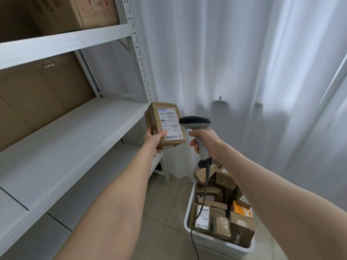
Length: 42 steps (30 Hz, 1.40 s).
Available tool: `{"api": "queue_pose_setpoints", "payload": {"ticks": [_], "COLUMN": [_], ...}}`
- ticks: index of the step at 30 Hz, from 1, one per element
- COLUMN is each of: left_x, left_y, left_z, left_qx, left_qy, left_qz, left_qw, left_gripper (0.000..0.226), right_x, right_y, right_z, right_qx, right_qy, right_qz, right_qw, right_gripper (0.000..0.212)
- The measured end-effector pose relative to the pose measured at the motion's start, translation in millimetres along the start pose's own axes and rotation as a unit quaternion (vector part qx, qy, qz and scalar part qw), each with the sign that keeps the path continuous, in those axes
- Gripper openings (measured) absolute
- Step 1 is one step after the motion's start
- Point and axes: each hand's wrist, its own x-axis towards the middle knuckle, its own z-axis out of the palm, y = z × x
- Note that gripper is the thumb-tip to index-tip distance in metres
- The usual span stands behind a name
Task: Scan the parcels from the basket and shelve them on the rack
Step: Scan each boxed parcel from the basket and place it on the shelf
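- Parcel: one. It is gripped in the left hand, thumb on the label's near edge and fingers behind. The label faces up and right toward the scanner, judged so that the barcode can be read. It is held in the air just off the right end of the rack.
- Scanner: one. The right hand is wrapped round its handle. The head points left at the label, just beside the parcel and apart from it. One cable hangs down in front of the basket.
- Basket: one, white, on the floor at near right, below the right hand. Judged to stand there so that it is within reach of the rack.
- Other parcels: heaped in the basket. Roughly ten show; an exact count cannot be made.
- Rack: one, on the left, with at least three shelves visible. The middle shelf sits level with the parcel and is the likely destination.
- Cartons: two, an upper carton on the top shelf and a lower carton at the far left of the middle shelf.
- Step judged: scanning. Shelving is not yet done.
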Motion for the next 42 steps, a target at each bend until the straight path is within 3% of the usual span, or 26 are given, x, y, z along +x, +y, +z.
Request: {"api": "queue_pose_setpoints", "payload": {"ticks": [22, 29, 35, 39, 42], "left_x": [-4, -14, -27, -39, -44], "left_y": [12, 19, 32, 40, 42], "left_z": [-41, -58, -92, -126, -153], "left_qx": [-0.009, -0.01, -0.008, -0.009, 0.003], "left_qy": [0.021, 0.025, 0.059, 0.078, 0.104], "left_qz": [0.009, 0.01, -0.027, -0.023, -0.03], "left_qw": [1.0, 1.0, 0.998, 0.997, 0.994], "left_gripper": [0.064, 0.065, 0.051, 0.048, 0.051], "right_x": [-9, -7, 3, 10, 11], "right_y": [-15, -13, -13, -9, -5], "right_z": [33, 51, 85, 122, 156], "right_qx": [-0.057, 0.053, 0.096, 0.075, 0.08], "right_qy": [-0.011, -0.028, -0.008, -0.009, -0.041], "right_qz": [0.003, -0.012, -0.008, -0.003, 0.003], "right_qw": [0.998, 0.998, 0.995, 0.997, 0.996], "right_gripper": [0.008, 0.013, 0.007, 0.014, 0.031]}}
